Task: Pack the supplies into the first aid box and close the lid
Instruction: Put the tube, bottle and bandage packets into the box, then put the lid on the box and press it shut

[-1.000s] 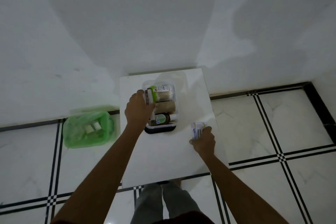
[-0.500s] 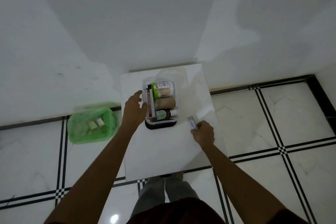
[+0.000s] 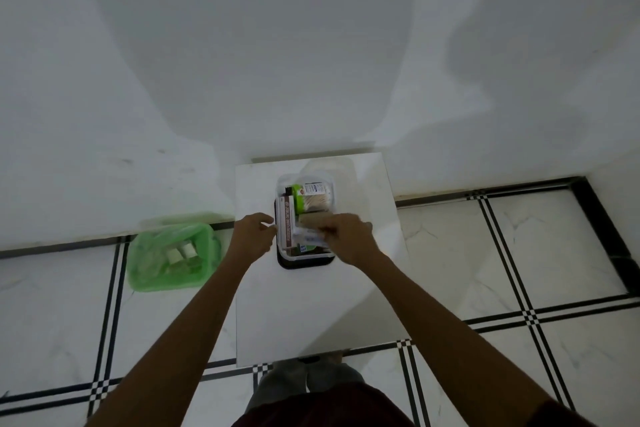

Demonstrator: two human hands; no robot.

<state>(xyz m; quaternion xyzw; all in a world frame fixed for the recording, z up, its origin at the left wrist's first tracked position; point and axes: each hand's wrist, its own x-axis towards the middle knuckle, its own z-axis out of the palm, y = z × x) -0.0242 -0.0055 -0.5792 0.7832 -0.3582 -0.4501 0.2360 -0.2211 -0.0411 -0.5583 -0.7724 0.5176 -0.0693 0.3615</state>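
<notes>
A clear first aid box on a dark base stands on the small white table. Inside lie a long brown-striped carton, a green-capped tub of cotton swabs, a brown bandage roll and a small bottle with a blue label. My right hand is over the box's near half, shut on a small white-and-blue packet that lies across the contents. My left hand rests at the box's left wall, fingers loosely apart. The clear lid stands tipped up behind the box.
A green plastic bin holding small bottles sits on the floor left of the table. A white wall rises right behind the table. Black-lined floor tiles surround it, and my legs show below the table's near edge.
My right hand carried the white-and-blue packet from the table's right side into the box. My left hand let go of the carton and drew back to the box's left wall.
</notes>
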